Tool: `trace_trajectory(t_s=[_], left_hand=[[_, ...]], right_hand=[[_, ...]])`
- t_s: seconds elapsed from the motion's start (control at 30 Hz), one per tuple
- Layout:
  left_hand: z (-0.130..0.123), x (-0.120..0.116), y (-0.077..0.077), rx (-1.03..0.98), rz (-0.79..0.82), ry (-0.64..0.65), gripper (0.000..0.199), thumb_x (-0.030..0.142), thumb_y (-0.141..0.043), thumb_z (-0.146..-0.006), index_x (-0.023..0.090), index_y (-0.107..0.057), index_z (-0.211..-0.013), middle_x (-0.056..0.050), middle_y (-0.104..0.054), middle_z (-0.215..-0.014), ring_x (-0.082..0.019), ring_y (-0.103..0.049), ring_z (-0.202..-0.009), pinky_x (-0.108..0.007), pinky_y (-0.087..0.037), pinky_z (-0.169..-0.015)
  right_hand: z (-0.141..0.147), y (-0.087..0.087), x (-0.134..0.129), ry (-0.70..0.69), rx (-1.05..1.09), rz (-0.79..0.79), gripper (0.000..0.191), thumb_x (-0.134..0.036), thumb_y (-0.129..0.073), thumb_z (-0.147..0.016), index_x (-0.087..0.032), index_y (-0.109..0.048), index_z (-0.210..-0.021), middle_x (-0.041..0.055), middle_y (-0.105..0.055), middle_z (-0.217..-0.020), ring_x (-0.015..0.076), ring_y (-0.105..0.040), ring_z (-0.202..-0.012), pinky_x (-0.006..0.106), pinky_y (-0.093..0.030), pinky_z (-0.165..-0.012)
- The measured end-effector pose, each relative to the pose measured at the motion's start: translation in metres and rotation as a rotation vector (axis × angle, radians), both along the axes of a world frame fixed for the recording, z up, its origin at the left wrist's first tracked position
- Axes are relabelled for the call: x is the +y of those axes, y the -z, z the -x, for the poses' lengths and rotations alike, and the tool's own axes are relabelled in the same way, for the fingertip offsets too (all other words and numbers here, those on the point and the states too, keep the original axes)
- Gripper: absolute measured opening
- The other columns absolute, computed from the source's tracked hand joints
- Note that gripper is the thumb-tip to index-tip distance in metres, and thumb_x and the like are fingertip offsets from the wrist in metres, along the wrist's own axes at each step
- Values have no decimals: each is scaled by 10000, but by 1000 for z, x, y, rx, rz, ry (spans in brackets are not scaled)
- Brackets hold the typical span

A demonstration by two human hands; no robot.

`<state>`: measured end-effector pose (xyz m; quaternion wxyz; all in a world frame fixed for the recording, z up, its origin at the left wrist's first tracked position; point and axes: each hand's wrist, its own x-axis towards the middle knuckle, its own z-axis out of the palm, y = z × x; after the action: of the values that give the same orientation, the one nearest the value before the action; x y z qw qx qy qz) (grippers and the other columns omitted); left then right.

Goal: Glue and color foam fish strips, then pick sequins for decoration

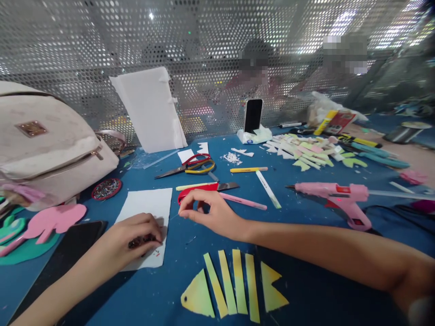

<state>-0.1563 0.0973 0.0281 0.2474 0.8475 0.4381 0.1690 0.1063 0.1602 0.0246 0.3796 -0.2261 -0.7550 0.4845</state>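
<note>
My left hand [139, 235] is curled over a white sheet [149, 201], with dark shiny bits [141, 241] showing between thumb and fingers; I cannot make out what they are. Tiny red bits lie on the sheet under the fingertips. Thumb and forefinger of my right hand [212, 213] meet in a pinch beside the red utility knife [197, 190]; anything between them is too small to name. Closer to me lies a yellow-green fish in separate cut pieces: a head [199, 296] with a dark eye, several strips [239, 280] and a notched tail [272, 290].
Scissors [176, 170], a yellow marker [248, 170] and a pink marker [244, 201] lie beyond my hands. At right rests a pink glue gun [335, 194] with a cable. A phone [253, 115], a scrap pile [306, 151], a backpack [50, 149] and a red-rimmed round dish [106, 189] surround the workspace.
</note>
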Motion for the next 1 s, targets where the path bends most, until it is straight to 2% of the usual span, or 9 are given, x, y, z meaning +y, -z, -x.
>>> trace_trajectory(t_s=[0.2,0.4,0.47,0.57,0.67,0.7,0.87,1.0], left_hand=[[-7,-4,0,11,20,9,169,241,-512,-983,220,-650,-888,-32,-650,-928,-148,-613,-812,-254,-477,-712],[-12,-7,-5,49,-31,13,168,224,-500,-981,221,-633,-878,-28,-646,-919,-145,-589,-785,-233,-450,-669],[-14,-10,-9,5,-44,-22,173,238,-501,-988,221,-632,-876,-29,-662,-926,-151,-609,-819,-240,-468,-712],[-23,-20,-11,-161,-48,-191,149,286,-555,-971,220,-653,-879,-24,-696,-917,-157,-645,-828,-247,-495,-742],[-38,-33,-6,-342,28,-397,152,326,-629,-915,208,-676,-832,-22,-708,-832,-149,-643,-704,-227,-508,-614],[-44,-37,-4,-382,69,-428,151,326,-643,-903,206,-680,-820,-23,-708,-823,-146,-639,-678,-225,-515,-596],[-59,-49,6,-473,55,-467,81,311,-690,-861,236,-687,-831,-6,-717,-828,-158,-679,-757,-218,-561,-649],[-59,-52,5,-504,-18,-533,81,300,-713,-849,243,-668,-884,-4,-704,-841,-162,-669,-772,-240,-571,-678]], right_hand=[[0,-1,0,-11,8,-9,180,-346,-662,-927,-175,-682,-878,26,-680,-903,117,-602,-760,225,-410,-576],[0,-1,0,-12,1,-16,156,-321,-667,-922,-173,-678,-875,29,-680,-903,118,-599,-755,217,-408,-563],[0,-2,-1,-7,13,-14,174,-332,-668,-922,-167,-675,-866,28,-675,-890,113,-591,-735,214,-402,-550],[-1,-2,-2,-8,33,-49,161,-312,-661,-925,-164,-665,-863,25,-663,-884,108,-584,-724,216,-409,-558],[-2,-1,-5,-17,34,-165,116,-269,-641,-928,-169,-649,-872,17,-640,-859,108,-566,-722,226,-431,-600],[-3,-1,-6,-24,33,-223,103,-257,-632,-928,-172,-641,-872,12,-625,-833,110,-554,-717,234,-436,-619],[-5,3,-10,-120,-10,-542,114,-251,-563,-949,-198,-604,-857,-9,-540,-705,136,-505,-716,286,-445,-719],[-6,4,-11,-144,-71,-656,107,-226,-530,-940,-211,-572,-843,-14,-538,-705,132,-471,-691,289,-427,-702]])
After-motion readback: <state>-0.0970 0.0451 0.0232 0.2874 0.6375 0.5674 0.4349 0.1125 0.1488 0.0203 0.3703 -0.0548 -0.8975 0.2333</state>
